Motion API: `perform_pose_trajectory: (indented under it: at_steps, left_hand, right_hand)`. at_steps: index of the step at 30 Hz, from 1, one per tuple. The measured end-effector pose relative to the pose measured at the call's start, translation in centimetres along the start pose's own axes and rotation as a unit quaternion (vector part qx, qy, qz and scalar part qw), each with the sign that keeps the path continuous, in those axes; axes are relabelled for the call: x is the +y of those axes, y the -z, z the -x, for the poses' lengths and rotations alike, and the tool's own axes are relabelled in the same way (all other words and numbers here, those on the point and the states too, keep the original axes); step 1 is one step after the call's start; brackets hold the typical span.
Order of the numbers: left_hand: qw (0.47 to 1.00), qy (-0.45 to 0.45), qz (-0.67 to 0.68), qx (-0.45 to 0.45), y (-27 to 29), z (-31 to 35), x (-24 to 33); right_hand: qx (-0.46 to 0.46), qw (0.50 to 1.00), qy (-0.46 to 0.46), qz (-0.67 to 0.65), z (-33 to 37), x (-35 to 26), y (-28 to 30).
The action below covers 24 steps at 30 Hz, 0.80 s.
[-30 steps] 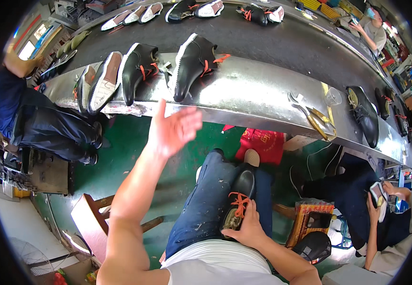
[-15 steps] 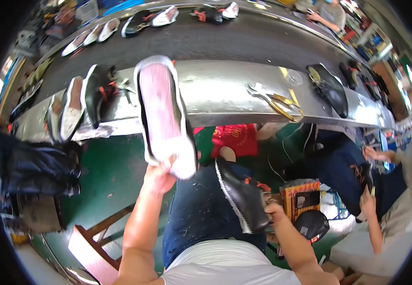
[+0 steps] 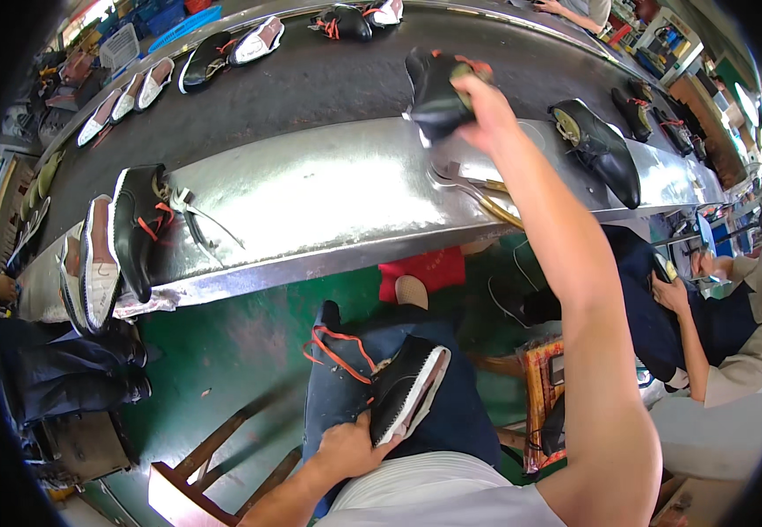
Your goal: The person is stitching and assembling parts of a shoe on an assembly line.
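My left hand [image 3: 350,450] grips the heel end of a black shoe [image 3: 403,391] resting tilted on my lap. Its pale stitched sole edge faces right, and its orange laces hang loose over my thigh. Out ahead, my right arm stretches across the metal ledge [image 3: 311,189]. The right hand [image 3: 486,110] is closed on another black shoe [image 3: 438,97] with orange laces, held over the dark belt; whether it touches the belt I cannot tell. Pincers [image 3: 495,208] with yellow handles lie on the ledge, partly hidden by my forearm.
Left on the ledge stand a black shoe [image 3: 137,228], pale-soled shoes [image 3: 100,272] and a metal tool [image 3: 192,211]. Another black shoe [image 3: 601,149] sits at the right. Several shoes line the belt's [image 3: 311,97] far side. A co-worker [image 3: 715,334] sits at right; a stool [image 3: 196,474] stands at left.
My right hand has carried its black shoe from my lap up and forward over the belt. The left hand has brought its shoe down from the ledge's front to my lap and turned it.
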<state>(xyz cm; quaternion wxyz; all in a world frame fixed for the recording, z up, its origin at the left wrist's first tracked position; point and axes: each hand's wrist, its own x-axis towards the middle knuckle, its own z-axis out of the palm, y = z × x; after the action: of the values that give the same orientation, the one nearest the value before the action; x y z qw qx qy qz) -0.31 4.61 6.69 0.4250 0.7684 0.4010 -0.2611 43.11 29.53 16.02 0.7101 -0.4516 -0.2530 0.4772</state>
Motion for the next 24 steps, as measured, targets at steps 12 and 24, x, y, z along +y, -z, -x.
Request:
perform_pose_trajectory:
  at_steps: [12, 24]
  left_hand:
    - [0.974, -0.117, 0.183, 0.067, 5.2, -14.8, 3.0]
    - [0.771, -0.34, 0.495, 0.213, 4.3, -6.4, 2.3]
  right_hand:
    - [0.016, 0.736, 0.22, 0.64, -1.9, 1.5, 0.6]
    - [-0.087, 0.654, 0.223, 0.717, 22.3, 0.0, 6.5]
